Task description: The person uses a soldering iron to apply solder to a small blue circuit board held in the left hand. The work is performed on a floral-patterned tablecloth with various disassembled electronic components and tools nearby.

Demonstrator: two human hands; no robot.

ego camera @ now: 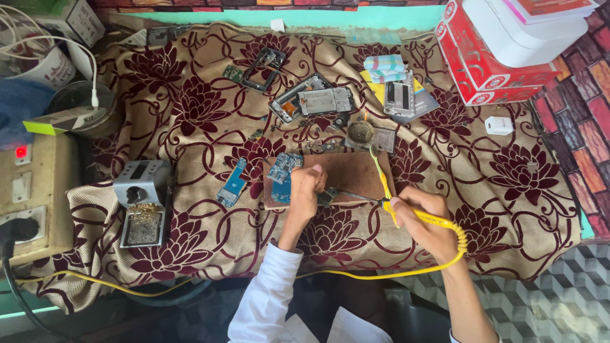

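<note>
Head view. My left hand point(306, 190) sits near centre frame, fingers curled down onto a small part point(327, 197) at the near edge of the brown wooden board point(352, 174); the part itself is too small to make out. My right hand point(422, 219), at 3 o'clock from the left one, has its fingers clenched round the yellow-handled soldering iron point(406, 213), held like a pen. The iron's dark tip points toward 9 o'clock and reaches the part under my left fingers. Its yellow cord point(460, 248) loops off past my wrist toward 5 o'clock.

The board lies on the worktop, which is covered by a tan cloth with maroon flowers point(190, 108). On the board's left end, at 10 o'clock from my left hand, lie blue circuit boards point(281, 174). Another blue board point(232, 183) rests on the cloth just to their left.

At 12 o'clock, an opened phone chassis point(311, 101). A round tin point(360, 132) sits at 1 o'clock, just beyond the board. At 9 o'clock, well apart, a grey metal iron stand point(143, 200). A red and white box point(483, 70) occupies 2 o'clock.
</note>
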